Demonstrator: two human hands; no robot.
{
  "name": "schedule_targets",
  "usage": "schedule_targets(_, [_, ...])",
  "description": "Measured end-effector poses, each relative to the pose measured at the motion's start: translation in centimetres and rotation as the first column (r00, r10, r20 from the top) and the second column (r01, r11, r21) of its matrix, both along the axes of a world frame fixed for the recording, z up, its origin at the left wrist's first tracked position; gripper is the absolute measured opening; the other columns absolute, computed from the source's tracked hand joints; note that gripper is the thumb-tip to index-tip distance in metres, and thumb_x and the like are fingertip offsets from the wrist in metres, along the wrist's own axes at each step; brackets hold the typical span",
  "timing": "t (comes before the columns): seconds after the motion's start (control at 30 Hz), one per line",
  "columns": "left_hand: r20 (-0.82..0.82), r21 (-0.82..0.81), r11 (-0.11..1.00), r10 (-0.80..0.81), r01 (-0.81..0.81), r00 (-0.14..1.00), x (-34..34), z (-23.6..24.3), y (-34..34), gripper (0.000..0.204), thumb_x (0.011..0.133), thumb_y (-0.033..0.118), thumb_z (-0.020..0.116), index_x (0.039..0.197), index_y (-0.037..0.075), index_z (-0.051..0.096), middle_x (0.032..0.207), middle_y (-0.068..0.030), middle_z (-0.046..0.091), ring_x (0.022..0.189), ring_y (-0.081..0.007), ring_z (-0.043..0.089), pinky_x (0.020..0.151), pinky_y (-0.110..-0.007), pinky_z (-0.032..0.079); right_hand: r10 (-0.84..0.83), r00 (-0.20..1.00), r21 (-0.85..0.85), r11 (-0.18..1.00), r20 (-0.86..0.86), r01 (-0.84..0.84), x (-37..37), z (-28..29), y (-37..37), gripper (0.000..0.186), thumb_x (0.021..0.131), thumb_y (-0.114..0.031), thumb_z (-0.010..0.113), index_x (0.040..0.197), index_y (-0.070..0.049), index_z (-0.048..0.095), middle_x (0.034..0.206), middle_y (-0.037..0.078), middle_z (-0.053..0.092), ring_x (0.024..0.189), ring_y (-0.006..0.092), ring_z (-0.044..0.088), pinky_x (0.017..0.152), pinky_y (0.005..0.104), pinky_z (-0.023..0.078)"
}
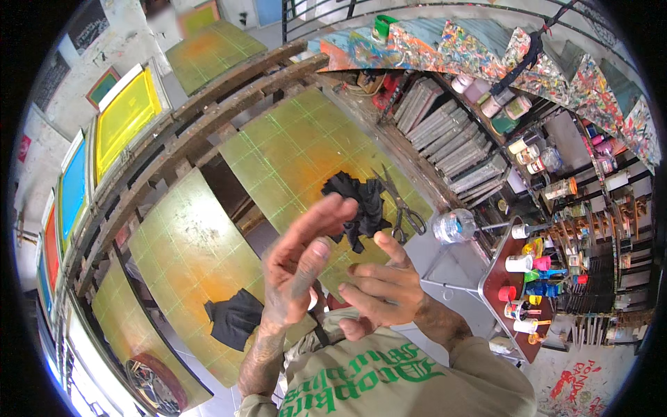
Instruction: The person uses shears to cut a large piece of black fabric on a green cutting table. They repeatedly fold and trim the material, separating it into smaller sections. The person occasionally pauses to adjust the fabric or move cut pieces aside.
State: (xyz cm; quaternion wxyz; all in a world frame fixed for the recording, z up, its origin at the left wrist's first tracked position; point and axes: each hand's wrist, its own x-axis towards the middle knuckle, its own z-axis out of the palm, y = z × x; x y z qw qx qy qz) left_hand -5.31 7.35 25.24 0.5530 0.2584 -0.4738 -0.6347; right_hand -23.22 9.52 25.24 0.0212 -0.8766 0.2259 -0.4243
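Above the near edge of an olive board with green grid lines (274, 149), both my hands are raised and empty. My left hand (302, 260) is open, its fingers stretched out and its thumb apart. Facing it, my right hand (385, 292) is open too, fingers loosely bent and spread; a gap separates the two hands. Beyond them a crumpled black cloth (369, 207) lies on the board, partly hidden by my left fingers. Dark scissors (397, 203) rest just right of it, blades slightly parted. Another black cloth (235, 320) lies on the board to the left.
Framed screens, yellow (128, 121) and blue (73, 192), lean along a wooden rail at left. A round container of tools (156, 382) stands at lower left. At right are a clear plastic jug (455, 226), a small table with paint pots (495, 278) and shelves of jars.
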Motion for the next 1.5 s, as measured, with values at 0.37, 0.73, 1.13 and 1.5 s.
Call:
schedule_targets(0.37, [-0.125, 0.089, 0.988, -0.118, 0.13, 0.985, 1.7, 1.0, 2.1, 0.04, 0.094, 0.011, 0.068, 0.13, -0.004, 0.06, 0.124, -0.0169, 0.066, 0.114, -0.02, 0.062, 0.097, -0.034, 0.052, -0.013, 1.0, -0.058, 0.998, 0.008, 0.013, 3.1, -0.2, 1.0, 0.03, 0.086, -0.035, 0.064, 0.081, -0.006, 0.065, 0.058, 0.001, 0.049, 0.059, 0.0172, 0.059, 0.115, 0.056, 0.032])
schedule_targets(0.73, [0.097, -0.605, 0.675, 0.589, -0.422, 0.802, 3.7, -2.0, 0.9, 0.015, 0.081, 0.012, 0.078, 0.09, 0.002, 0.074, 0.09, -0.0104, 0.075, 0.075, -0.0176, 0.065, 0.062, -0.028, 0.047, 0.162, 0.972, 0.11, 0.977, 0.17, -0.182, 7.8, -0.8, 2.9, 0.032, 0.084, -0.034, 0.068, 0.088, -0.002, 0.067, 0.06, -0.002, 0.052, 0.061, 0.0153, 0.061, 0.099, 0.0577, 0.04])
schedule_targets(1.13, [0.461, -0.167, 0.974, 0.213, -0.152, 0.861, -1.9, -16.3, -2.9, 0.054, 0.094, 0.021, 0.068, 0.141, 0.006, 0.047, 0.138, -0.0157, 0.055, 0.133, -0.0342, 0.047, 0.104, -0.04, 0.042, 0.446, 0.787, -0.785, 0.614, 0.427, 0.078, 12.1, 7.2, 2.0, 0.03, 0.085, 0.005, 0.054, 0.061, -0.014, 0.054, 0.06, 0.0, 0.062, 0.067, 0.0113, 0.072, 0.12, 0.0319, 0.024])
schedule_targets(1.5, [0.891, -0.417, 0.881, 0.349, 0.223, 0.29, -5.2, -24.6, -2.4, 0.072, 0.099, 0.053, 0.045, 0.152, 0.007, 0.031, 0.158, -0.0264, 0.021, 0.148, -0.0459, 0.012, 0.12, -0.057, 0.011, 0.553, 0.733, -0.814, 0.58, 0.396, 0.003, 13.9, 9.4, -1.3, 0.029, 0.085, 0.007, 0.053, 0.063, -0.013, 0.057, 0.062, 0.001, 0.065, 0.069, 0.0149, 0.073, 0.121, 0.0329, 0.023])
